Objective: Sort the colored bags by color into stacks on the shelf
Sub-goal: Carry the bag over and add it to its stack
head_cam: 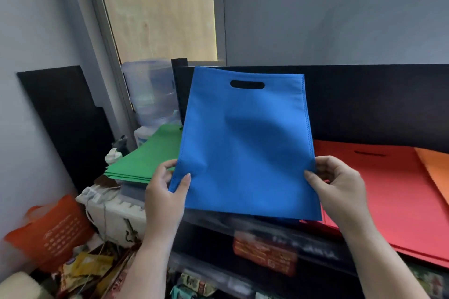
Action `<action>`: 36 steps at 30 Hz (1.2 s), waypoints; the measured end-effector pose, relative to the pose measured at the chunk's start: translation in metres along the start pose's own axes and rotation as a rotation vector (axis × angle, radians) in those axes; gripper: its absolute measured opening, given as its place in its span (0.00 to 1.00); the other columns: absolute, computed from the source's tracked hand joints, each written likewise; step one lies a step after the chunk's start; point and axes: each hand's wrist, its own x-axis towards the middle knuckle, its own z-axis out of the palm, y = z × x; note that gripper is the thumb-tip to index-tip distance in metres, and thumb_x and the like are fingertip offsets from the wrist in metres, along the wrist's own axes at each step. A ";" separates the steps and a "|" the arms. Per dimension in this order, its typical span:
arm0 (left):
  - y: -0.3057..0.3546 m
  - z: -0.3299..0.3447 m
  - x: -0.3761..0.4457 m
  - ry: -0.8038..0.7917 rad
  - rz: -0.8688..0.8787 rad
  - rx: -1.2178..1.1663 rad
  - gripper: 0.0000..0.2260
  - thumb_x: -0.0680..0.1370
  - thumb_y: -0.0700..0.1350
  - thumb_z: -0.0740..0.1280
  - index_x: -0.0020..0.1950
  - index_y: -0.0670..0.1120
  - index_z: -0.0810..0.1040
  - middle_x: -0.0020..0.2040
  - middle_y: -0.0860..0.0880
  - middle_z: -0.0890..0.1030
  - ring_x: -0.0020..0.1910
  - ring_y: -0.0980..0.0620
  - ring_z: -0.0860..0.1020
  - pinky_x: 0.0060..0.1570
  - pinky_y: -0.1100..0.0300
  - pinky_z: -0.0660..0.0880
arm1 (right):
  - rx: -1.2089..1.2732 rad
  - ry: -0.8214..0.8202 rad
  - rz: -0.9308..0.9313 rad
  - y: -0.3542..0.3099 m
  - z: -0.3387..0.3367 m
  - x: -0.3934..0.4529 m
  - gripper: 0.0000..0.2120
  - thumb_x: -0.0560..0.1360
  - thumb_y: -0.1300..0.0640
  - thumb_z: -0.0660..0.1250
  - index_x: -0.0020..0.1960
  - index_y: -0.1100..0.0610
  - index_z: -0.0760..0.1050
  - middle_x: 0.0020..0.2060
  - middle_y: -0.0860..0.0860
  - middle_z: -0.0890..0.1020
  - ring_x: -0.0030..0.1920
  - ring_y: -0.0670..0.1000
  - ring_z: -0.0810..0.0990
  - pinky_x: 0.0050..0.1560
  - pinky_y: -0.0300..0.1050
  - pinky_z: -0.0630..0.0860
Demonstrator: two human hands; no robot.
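1. Left hand (pixel 165 192) pinches the lower left edge of a blue bag (pixel 245 148), thumb on the front face and the other fingers curled behind the fabric.
2. Right hand (pixel 340 187) grips the lower right edge of the same bag, thumb on the front and fingers folded round the seam.
3. Held between both hands, the blue bag is spread flat and tilted up above the front of the dark shelf (pixel 364 104), its cut-out handle slot at the far, upper end.
4. A stack of green bags (pixel 148 155) lies to the left of the blue bag, resting on clutter beside the shelf; its near edge sits just behind the left hand's fingers.
5. A stack of red bags (pixel 398 201) lies flat on the shelf to the right, partly behind the right hand.
6. An orange bag (pixel 435 167) lies on top of the red stack at the far right edge of the view.
7. A clear plastic water jug (pixel 150 92) stands behind the green bags, and a printed orange bag (pixel 51 233) sits low at the left among blurred clutter.
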 end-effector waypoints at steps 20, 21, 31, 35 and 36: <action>-0.066 0.056 0.062 -0.487 0.190 0.623 0.21 0.77 0.52 0.66 0.68 0.46 0.70 0.62 0.49 0.75 0.60 0.48 0.72 0.55 0.56 0.66 | -0.824 -0.068 0.342 0.044 0.026 0.010 0.19 0.73 0.60 0.71 0.63 0.61 0.75 0.51 0.58 0.81 0.54 0.57 0.77 0.54 0.45 0.70; -0.065 0.057 0.064 -0.492 0.210 0.621 0.20 0.77 0.52 0.65 0.67 0.46 0.71 0.63 0.49 0.75 0.60 0.48 0.72 0.56 0.55 0.66 | -0.831 -0.089 0.342 0.043 0.027 0.011 0.20 0.73 0.59 0.71 0.64 0.60 0.75 0.51 0.57 0.80 0.54 0.57 0.76 0.55 0.44 0.69; 0.007 0.122 0.056 -0.605 0.587 0.666 0.23 0.79 0.57 0.59 0.72 0.50 0.65 0.67 0.53 0.71 0.63 0.50 0.69 0.57 0.56 0.63 | -0.968 -0.059 0.058 -0.006 -0.031 0.009 0.15 0.76 0.51 0.66 0.62 0.54 0.76 0.44 0.46 0.74 0.46 0.48 0.72 0.43 0.44 0.70; 0.060 0.168 0.019 -0.677 0.745 0.625 0.25 0.78 0.58 0.58 0.72 0.49 0.66 0.65 0.52 0.72 0.62 0.49 0.70 0.57 0.55 0.64 | -1.118 -0.049 0.015 -0.030 -0.096 -0.005 0.20 0.77 0.48 0.64 0.66 0.53 0.73 0.54 0.49 0.77 0.58 0.52 0.74 0.50 0.47 0.73; 0.075 0.180 0.007 -0.696 0.782 0.619 0.25 0.78 0.58 0.58 0.72 0.49 0.66 0.65 0.52 0.72 0.62 0.49 0.70 0.57 0.55 0.64 | -1.172 -0.052 0.029 -0.033 -0.115 -0.008 0.21 0.77 0.47 0.63 0.68 0.53 0.71 0.57 0.50 0.76 0.60 0.53 0.73 0.53 0.48 0.73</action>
